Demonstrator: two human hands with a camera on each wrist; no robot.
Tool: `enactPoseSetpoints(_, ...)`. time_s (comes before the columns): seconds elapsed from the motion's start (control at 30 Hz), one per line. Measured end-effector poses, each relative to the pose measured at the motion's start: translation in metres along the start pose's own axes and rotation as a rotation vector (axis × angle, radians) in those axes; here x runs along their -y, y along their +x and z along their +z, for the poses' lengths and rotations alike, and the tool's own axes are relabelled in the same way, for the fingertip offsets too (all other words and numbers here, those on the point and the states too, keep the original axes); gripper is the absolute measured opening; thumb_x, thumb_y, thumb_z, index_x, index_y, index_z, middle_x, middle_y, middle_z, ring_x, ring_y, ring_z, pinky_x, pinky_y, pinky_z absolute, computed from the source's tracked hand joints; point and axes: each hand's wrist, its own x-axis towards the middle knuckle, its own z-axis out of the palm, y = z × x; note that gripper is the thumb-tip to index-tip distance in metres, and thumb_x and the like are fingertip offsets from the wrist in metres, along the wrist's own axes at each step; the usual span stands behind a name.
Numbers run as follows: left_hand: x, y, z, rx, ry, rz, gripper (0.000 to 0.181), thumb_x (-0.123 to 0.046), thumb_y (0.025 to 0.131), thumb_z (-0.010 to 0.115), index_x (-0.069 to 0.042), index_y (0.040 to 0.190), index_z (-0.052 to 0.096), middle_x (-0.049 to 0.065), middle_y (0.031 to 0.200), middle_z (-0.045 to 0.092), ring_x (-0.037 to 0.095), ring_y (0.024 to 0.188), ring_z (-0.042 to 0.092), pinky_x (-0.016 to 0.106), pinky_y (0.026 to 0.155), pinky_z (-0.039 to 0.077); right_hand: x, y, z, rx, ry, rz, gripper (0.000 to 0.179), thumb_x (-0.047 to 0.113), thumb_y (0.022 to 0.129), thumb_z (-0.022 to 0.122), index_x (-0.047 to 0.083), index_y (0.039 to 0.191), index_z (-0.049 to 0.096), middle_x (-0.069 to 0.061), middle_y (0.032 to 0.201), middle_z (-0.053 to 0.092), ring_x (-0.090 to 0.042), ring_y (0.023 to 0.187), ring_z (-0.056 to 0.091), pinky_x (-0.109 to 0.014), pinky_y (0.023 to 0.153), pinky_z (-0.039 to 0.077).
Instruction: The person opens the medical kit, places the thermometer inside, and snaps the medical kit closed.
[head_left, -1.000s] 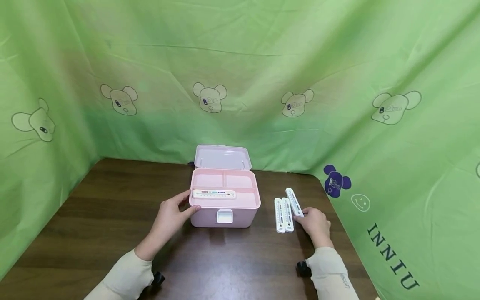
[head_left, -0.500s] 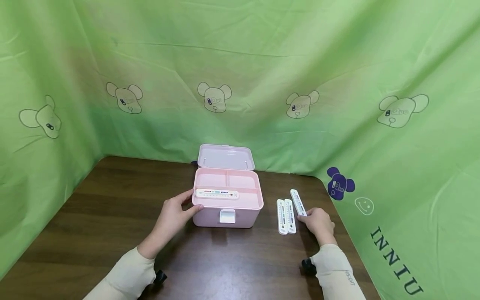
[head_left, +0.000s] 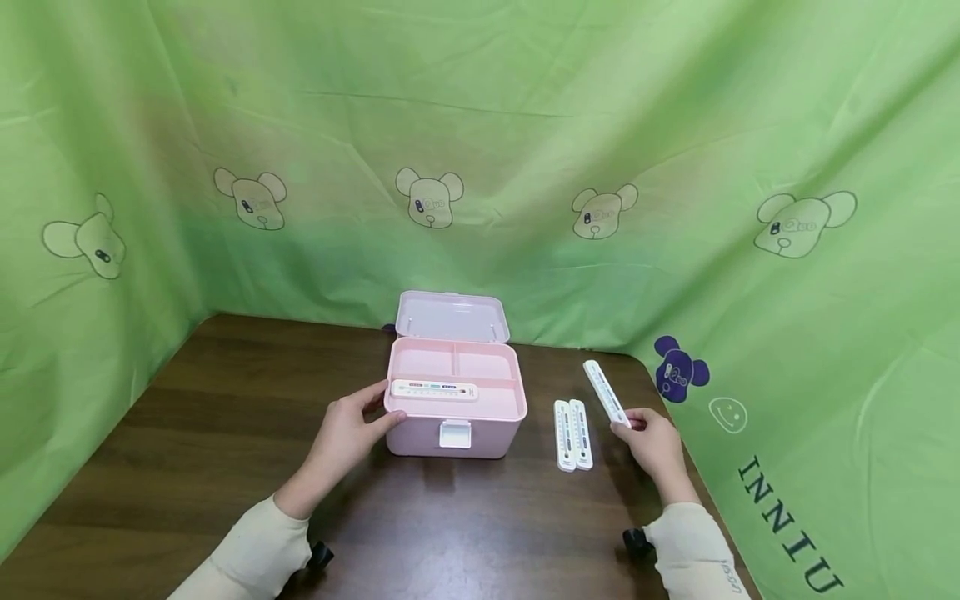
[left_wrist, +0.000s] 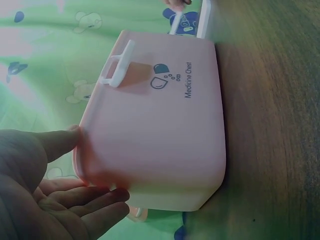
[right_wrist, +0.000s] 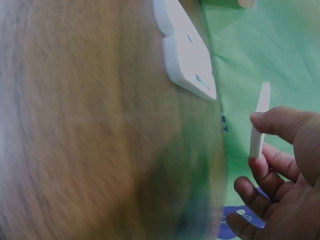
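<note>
A pink medicine box (head_left: 456, 438) stands with its lid (head_left: 452, 318) tipped back. My left hand (head_left: 350, 437) rests on its near left corner, thumb on the front rim and loosely extended fingers at the side, as the left wrist view shows. One white thermometer strip (head_left: 433, 390) lies across the front compartment of the pink tray (head_left: 491, 400). My right hand (head_left: 654, 443) pinches another thermometer strip (head_left: 606, 392) by its near end, between thumb and fingers, raised off the table. Two more thermometer strips (right_wrist: 187, 47) lie side by side between the box and that hand.
The dark wooden table (head_left: 247, 400) is bordered by a green curtain (head_left: 517, 133) printed with bear heads, at the back and both sides. A white latch (left_wrist: 120, 63) sticks out from the box front. Two smaller compartments lie in the tray's rear half.
My right hand has lifted the thermometer strip off the table and moved slightly right with it. The left hand stays at the box corner. The head view has shifted slightly.
</note>
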Motion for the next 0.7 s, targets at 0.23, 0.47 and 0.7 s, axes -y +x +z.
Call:
enactPoseSetpoints(0.23,0.000,0.001,0.000,-0.006,0.021,0.016,0.062,-0.021,0.088,0.083,-0.001,0.141,0.060,0.015,0.124,0.073,0.028,0.110,0.072,0.043,0.092,0.059,0.008,0.000,-0.015,-0.020,0.059,-0.143,0.038,0.019,0.093,0.075,-0.003,0.122,0.066,-0.020,0.110,0.070,-0.031,0.098,0.067,-0.033,0.082,0.053)
enactPoseSetpoints(0.47,0.001,0.000,0.001,-0.005,0.018,0.023,0.061,-0.019,0.087,0.083,0.000,0.141,0.061,0.015,0.123,0.073,0.028,0.110,0.072,0.044,0.092,0.060,0.029,-0.013,-0.022,-0.024,0.058,-0.237,0.036,0.019,0.093,0.076,0.001,0.123,0.067,-0.020,0.117,0.065,-0.038,0.110,0.060,-0.048,0.093,0.045)
enactPoseSetpoints(0.7,0.001,0.000,0.002,0.003,0.012,0.010,0.062,-0.019,0.087,0.084,-0.001,0.141,0.061,0.014,0.124,0.073,0.028,0.110,0.072,0.043,0.092,0.060,0.056,-0.019,-0.038,-0.018,0.040,-0.403,0.034,0.013,0.091,0.077,0.004,0.123,0.069,-0.013,0.114,0.066,-0.030,0.107,0.060,-0.051,0.096,0.045)
